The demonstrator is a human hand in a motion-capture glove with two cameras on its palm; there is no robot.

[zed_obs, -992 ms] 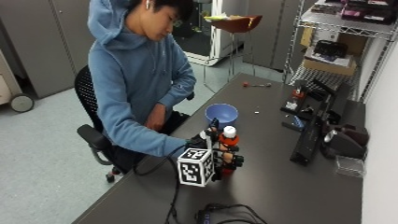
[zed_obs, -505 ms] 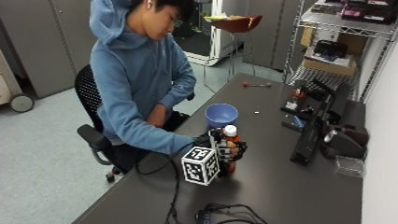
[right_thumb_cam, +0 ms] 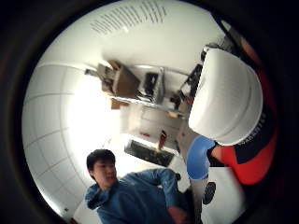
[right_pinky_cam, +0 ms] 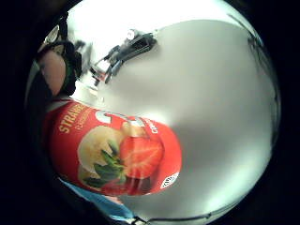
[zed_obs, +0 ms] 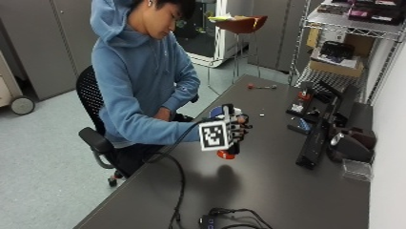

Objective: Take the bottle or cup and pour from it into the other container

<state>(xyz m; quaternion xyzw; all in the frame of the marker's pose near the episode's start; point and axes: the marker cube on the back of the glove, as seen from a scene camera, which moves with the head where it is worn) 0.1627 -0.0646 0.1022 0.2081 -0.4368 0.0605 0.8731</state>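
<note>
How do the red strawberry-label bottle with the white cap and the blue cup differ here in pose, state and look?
The red strawberry-label bottle is off the dark table, gripped by the gloved right hand; the blue cup appears to stand beyond it, mostly hidden in the outside view. The bottle is capped white; the cup is open-topped. The bottle carries fruit artwork; the cup is plain. Both are small containers.

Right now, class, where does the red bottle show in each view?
Outside view: red bottle held above the table in the gloved right hand.
Little finger palm view: its strawberry label fills the near side.
Thumb palm view: its white cap looms beside the blue bowl.
Shared landmark: the table.
</note>
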